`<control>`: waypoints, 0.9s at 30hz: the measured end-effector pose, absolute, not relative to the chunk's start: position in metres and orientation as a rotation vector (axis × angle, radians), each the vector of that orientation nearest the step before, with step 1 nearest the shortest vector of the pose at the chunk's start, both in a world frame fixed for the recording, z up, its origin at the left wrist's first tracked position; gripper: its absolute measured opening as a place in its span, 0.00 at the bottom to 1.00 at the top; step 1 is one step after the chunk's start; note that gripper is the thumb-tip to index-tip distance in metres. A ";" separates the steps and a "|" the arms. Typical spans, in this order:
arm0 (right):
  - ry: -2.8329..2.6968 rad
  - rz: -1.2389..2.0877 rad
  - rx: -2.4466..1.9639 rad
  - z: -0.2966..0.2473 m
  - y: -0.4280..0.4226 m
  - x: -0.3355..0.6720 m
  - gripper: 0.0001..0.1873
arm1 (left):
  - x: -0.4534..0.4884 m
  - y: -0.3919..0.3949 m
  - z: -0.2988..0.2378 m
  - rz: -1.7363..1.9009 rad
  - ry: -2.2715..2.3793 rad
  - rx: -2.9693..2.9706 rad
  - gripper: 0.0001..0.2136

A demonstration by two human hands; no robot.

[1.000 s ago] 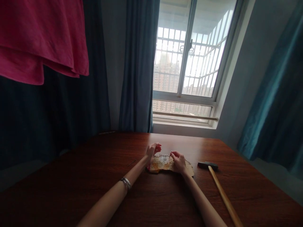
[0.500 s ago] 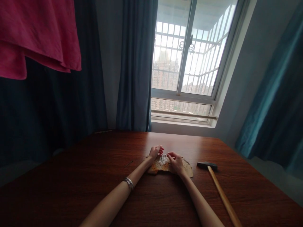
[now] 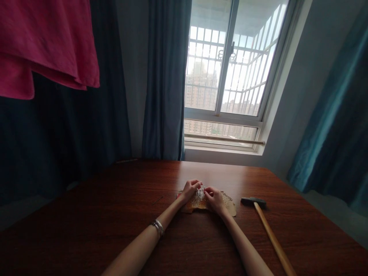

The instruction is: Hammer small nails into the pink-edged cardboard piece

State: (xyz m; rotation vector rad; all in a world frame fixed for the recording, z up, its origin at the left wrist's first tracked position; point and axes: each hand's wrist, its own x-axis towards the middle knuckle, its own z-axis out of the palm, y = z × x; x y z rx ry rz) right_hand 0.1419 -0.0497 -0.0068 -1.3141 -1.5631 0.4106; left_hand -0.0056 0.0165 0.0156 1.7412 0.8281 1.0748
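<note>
A pale tan board (image 3: 230, 206), pitted with many small holes and notched along its far right edge, lies on the table under both hands. Several thin nails (image 3: 200, 192) stand upright in it in a row. My right hand (image 3: 213, 199) pinches a nail at the right end of this row, its head showing above the fingertips. On the row's left side, my left hand (image 3: 190, 190) rests over the board with its fingers curled together; what they hold, if anything, is hidden. A silver bracelet circles the left wrist.
To the right lies a hammer (image 3: 271, 234) with a dark head and a long wooden handle. One loose nail (image 3: 158, 199) is on the brown wooden table (image 3: 115, 214), left of the board. Behind are a barred window and blue curtains; a pink cloth (image 3: 51, 50) hangs upper left.
My left hand has come slightly right and its fingers have closed in toward the nails. The right hand has lowered a little at the row. The whole view has shifted slightly.
</note>
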 end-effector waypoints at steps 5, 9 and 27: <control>-1.641 0.273 -1.340 -0.007 -0.054 0.141 0.09 | -0.005 0.016 0.012 1.010 0.808 1.834 0.13; -1.657 0.238 -1.348 -0.009 -0.053 0.142 0.09 | -0.009 0.019 0.010 0.918 0.736 1.835 0.15; -1.704 0.209 -1.376 -0.010 -0.054 0.143 0.08 | -0.006 0.024 -0.003 0.944 0.813 2.032 0.12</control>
